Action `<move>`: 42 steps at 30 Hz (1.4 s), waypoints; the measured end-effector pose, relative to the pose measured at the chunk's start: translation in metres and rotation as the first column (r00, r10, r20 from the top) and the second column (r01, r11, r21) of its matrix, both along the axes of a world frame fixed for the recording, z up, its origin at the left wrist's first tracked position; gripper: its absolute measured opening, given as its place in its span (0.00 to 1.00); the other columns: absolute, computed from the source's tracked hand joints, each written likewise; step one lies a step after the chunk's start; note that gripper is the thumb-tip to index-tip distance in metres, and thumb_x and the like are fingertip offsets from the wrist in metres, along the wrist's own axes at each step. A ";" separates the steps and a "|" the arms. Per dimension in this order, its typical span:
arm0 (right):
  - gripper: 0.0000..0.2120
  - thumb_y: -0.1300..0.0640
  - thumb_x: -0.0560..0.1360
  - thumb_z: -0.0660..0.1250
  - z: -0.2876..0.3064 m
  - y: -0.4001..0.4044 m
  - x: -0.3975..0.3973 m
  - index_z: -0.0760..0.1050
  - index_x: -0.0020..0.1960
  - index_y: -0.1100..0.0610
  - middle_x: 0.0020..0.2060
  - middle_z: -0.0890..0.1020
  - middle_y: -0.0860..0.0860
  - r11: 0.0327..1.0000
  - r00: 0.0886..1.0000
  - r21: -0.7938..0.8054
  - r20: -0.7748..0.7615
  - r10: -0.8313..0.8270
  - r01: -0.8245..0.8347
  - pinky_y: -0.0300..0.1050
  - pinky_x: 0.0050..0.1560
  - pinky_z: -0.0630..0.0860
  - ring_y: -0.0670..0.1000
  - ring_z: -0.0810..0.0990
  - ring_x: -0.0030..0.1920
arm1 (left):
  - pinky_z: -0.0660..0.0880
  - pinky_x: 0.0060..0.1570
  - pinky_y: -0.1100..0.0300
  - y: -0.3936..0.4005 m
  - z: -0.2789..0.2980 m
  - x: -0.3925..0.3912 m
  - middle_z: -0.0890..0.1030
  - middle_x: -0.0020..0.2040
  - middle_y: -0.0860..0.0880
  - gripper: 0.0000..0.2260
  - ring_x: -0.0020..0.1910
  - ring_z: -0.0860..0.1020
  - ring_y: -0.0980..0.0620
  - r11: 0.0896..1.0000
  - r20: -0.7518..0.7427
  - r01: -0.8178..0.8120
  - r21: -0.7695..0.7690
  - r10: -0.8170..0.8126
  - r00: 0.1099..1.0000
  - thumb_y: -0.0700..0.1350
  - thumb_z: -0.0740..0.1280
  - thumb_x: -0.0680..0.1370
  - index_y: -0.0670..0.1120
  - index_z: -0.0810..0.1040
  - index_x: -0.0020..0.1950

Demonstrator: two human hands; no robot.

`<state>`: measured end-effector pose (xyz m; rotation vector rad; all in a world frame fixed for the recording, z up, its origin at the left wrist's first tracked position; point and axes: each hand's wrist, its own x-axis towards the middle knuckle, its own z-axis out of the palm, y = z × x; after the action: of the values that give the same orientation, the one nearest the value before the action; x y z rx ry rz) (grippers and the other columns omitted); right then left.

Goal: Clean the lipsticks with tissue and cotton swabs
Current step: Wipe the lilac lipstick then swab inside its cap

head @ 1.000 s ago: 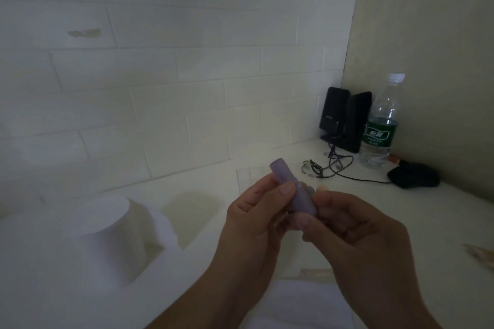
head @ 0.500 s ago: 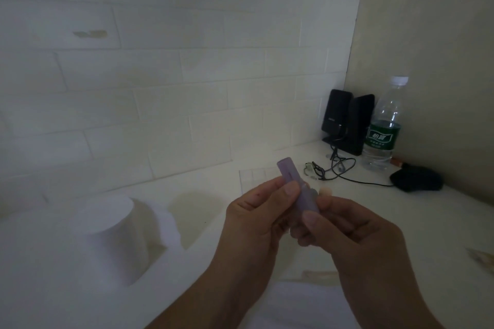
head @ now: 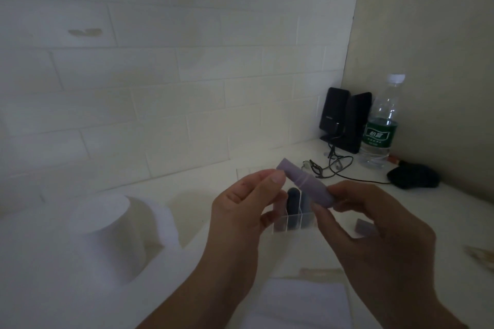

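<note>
Both forearms rise from the bottom edge of the frame and meet at centre, above the white desk (head: pixel 459 211). The right hand (head: pixel 374 232), at centre right, has its thumb and curled fingers pinched round the lower end of a pale purple lipstick (head: pixel 304 184), which slants up and to the left across the middle of the frame, held in the air. The left hand (head: pixel 240 211), at centre left, sits palm toward the camera with its thumb tip at the lipstick's upper end, just beside the cap; whether it truly grips there or only touches cannot be told, though the fingers are curled in toward it. Below the lipstick, between the two hands, a clear divided organizer (head: pixel 291 222) stands on the desk with dark tubes upright in its compartments. A roll of tissue (head: pixel 104 224) stands at lower left, its loose sheet trailing toward the bottom of the frame. A small greyish-purple piece (head: pixel 365 227) lies on the desk just right of the right hand. In the far right corner stand two black speakers (head: pixel 344 120), a water bottle (head: pixel 381 125) with a green label beside them, a tangle of cable (head: pixel 331 165) in front, and a dark object (head: pixel 413 177) farther right.
</note>
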<state>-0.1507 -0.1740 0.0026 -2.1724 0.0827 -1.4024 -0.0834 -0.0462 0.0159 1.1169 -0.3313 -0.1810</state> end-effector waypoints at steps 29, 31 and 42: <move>0.13 0.52 0.64 0.74 -0.001 0.006 0.003 0.79 0.48 0.49 0.38 0.79 0.36 0.996 0.995 -0.037 -0.064 0.078 -0.081 0.19 0.45 0.67 0.34 0.78 0.42 | 0.71 0.36 0.63 0.002 -0.001 0.004 0.84 0.36 0.49 0.08 0.36 0.79 0.56 0.999 -0.101 0.044 0.001 -0.044 0.994 0.52 0.73 0.60 0.48 0.85 0.32; 0.13 0.51 0.65 0.75 -0.005 0.008 0.001 0.79 0.48 0.47 0.38 0.79 0.33 0.996 0.996 -0.023 -0.020 0.087 -0.087 0.20 0.46 0.69 0.34 0.79 0.41 | 0.72 0.34 0.64 0.003 0.000 0.003 0.83 0.36 0.50 0.08 0.36 0.80 0.56 0.998 -0.115 0.063 -0.004 -0.063 0.991 0.52 0.72 0.60 0.49 0.84 0.31; 0.29 0.48 0.46 0.84 0.000 0.016 0.012 0.83 0.40 0.64 0.32 0.79 0.64 0.011 0.588 0.865 0.331 0.738 -0.501 0.44 0.27 0.75 0.56 0.77 0.26 | 0.76 0.32 0.59 0.000 0.000 -0.008 0.85 0.42 0.47 0.10 0.39 0.82 0.50 0.970 0.099 0.208 -0.124 -0.196 0.976 0.48 0.74 0.65 0.47 0.86 0.45</move>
<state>-0.1387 -0.1583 0.0025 -1.0224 -0.0404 -0.2973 -0.0912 -0.0460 0.0158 0.9588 -0.5277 -0.2877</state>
